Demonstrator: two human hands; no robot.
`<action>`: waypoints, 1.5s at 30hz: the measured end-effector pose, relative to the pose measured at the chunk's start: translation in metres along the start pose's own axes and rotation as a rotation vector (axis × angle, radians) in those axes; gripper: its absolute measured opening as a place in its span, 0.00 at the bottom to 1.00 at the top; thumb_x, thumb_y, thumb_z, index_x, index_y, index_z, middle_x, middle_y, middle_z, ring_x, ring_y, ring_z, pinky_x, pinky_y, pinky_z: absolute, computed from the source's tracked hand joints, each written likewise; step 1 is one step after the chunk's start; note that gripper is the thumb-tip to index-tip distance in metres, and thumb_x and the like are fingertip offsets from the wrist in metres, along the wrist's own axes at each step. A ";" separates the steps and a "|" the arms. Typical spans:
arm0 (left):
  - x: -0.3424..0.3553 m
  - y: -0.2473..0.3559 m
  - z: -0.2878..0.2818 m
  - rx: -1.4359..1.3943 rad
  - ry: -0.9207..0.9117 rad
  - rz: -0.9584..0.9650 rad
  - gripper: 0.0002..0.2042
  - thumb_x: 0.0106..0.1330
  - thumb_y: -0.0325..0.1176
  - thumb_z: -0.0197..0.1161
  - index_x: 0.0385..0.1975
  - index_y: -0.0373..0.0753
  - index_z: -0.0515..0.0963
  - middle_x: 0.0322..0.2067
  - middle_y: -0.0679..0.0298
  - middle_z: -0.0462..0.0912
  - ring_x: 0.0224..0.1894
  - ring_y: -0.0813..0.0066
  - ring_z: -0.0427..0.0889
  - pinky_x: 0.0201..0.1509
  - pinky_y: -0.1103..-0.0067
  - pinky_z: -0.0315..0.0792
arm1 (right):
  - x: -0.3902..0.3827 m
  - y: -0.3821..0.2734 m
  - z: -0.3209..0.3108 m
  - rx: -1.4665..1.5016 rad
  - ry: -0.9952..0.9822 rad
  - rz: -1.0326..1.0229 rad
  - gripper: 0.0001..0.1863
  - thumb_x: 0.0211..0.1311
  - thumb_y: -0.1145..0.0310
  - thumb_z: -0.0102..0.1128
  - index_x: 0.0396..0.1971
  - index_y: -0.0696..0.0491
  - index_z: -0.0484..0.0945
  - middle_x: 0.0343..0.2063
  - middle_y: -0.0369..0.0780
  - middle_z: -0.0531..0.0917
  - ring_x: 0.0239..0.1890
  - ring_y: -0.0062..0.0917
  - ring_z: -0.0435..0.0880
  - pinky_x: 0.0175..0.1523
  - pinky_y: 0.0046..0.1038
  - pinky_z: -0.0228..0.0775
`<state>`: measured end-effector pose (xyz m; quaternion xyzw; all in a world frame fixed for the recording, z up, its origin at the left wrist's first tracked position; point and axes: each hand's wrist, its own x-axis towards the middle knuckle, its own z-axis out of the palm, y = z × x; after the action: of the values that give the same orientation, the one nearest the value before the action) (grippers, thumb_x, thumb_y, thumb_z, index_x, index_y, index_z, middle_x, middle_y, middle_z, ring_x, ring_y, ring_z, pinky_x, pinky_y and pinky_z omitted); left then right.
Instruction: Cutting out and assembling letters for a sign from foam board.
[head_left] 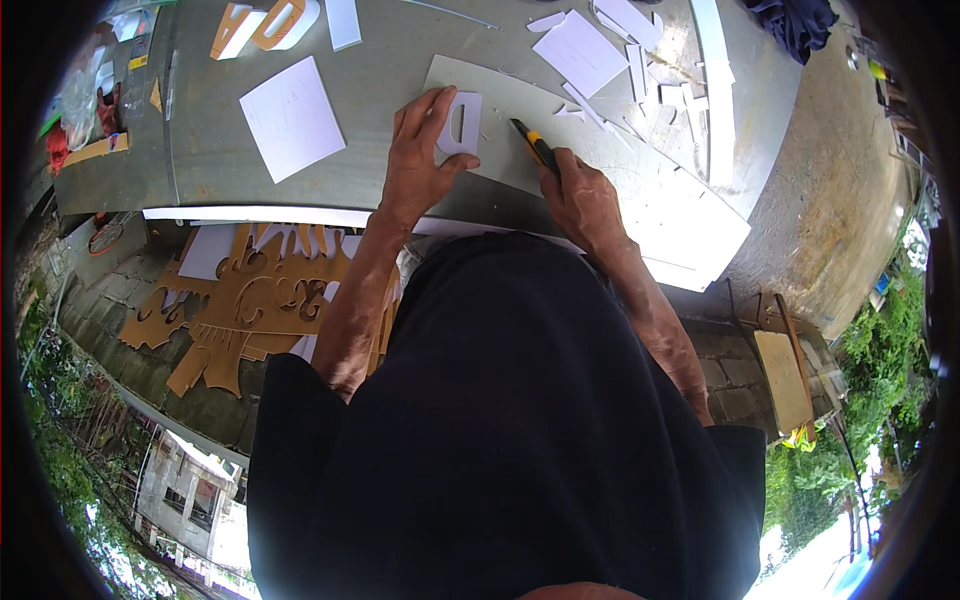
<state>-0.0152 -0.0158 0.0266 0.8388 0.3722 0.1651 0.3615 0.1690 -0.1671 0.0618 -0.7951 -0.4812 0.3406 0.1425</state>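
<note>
My left hand (415,165) grips a white letter-shaped cut-out (470,118), with a narrow opening through its middle. Its fingers lie along the piece's left side and the thumb presses near the lower edge. The cut-out lies on a large pale sheet (510,100) on the grey table. In my right hand (588,205) is a yellow and black utility knife (540,148), closed in the fingers. The knife's tip points up and left, a short way right of the cut-out and apart from it.
A square white sheet (292,118) lies at left, below orange-and-white block letters (285,25). White offcuts (680,100) and another white sheet (582,52) are scattered at right. Brown cut-out boards (250,290) lie below the table's near edge. Dark cloth (795,25) sits at far right.
</note>
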 end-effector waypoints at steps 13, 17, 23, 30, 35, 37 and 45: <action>-0.041 -0.096 -0.078 0.271 0.594 -0.597 0.28 0.58 0.32 0.74 0.60 0.37 0.77 0.49 0.54 0.80 0.53 0.60 0.79 0.55 0.66 0.76 | 0.007 -0.007 -0.009 -0.145 0.348 -0.321 0.28 0.56 0.70 0.70 0.58 0.55 0.72 0.55 0.47 0.74 0.57 0.44 0.74 0.61 0.43 0.69; -0.040 -0.129 -0.109 0.472 0.631 -0.648 0.34 0.55 0.39 0.76 0.62 0.32 0.74 0.54 0.47 0.78 0.60 0.54 0.74 0.65 0.62 0.68 | 0.032 -0.038 0.012 -0.188 0.169 -0.522 0.38 0.51 0.70 0.75 0.63 0.53 0.68 0.63 0.48 0.69 0.66 0.45 0.69 0.67 0.43 0.67; -0.032 -0.129 -0.118 0.222 0.609 -0.540 0.34 0.55 0.40 0.76 0.61 0.32 0.75 0.52 0.48 0.80 0.53 0.55 0.81 0.55 0.61 0.77 | 0.049 -0.047 0.029 -0.272 0.144 -0.573 0.42 0.47 0.66 0.78 0.64 0.52 0.66 0.67 0.48 0.66 0.70 0.45 0.64 0.70 0.47 0.62; 0.001 -0.108 -0.100 0.096 0.542 -0.416 0.33 0.55 0.35 0.77 0.62 0.34 0.75 0.50 0.53 0.82 0.49 0.62 0.84 0.45 0.70 0.83 | 0.047 -0.042 0.032 -0.209 0.165 -0.530 0.48 0.47 0.65 0.78 0.69 0.52 0.62 0.70 0.48 0.63 0.70 0.45 0.65 0.71 0.47 0.60; 0.024 -0.108 -0.104 0.060 0.548 -0.349 0.33 0.55 0.34 0.77 0.62 0.34 0.74 0.48 0.53 0.83 0.47 0.62 0.85 0.44 0.71 0.84 | 0.057 -0.042 0.030 -0.191 0.106 -0.455 0.53 0.48 0.65 0.79 0.73 0.52 0.56 0.71 0.48 0.60 0.70 0.45 0.63 0.72 0.45 0.59; 0.025 -0.109 -0.103 0.033 0.548 -0.331 0.33 0.55 0.35 0.77 0.61 0.32 0.75 0.48 0.52 0.84 0.47 0.63 0.85 0.45 0.72 0.84 | 0.056 -0.037 0.031 -0.132 0.108 -0.456 0.57 0.47 0.66 0.79 0.75 0.52 0.52 0.70 0.49 0.61 0.70 0.45 0.64 0.74 0.44 0.57; 0.023 -0.114 -0.097 -0.128 0.428 -0.386 0.30 0.59 0.32 0.75 0.62 0.31 0.75 0.49 0.54 0.84 0.46 0.67 0.85 0.49 0.72 0.82 | 0.051 -0.037 0.037 -0.097 0.089 -0.337 0.60 0.47 0.63 0.81 0.76 0.50 0.49 0.70 0.48 0.64 0.71 0.44 0.62 0.78 0.40 0.54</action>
<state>-0.1106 0.1008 0.0104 0.6741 0.5814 0.2896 0.3518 0.1343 -0.1082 0.0347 -0.7234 -0.6168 0.2525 0.1804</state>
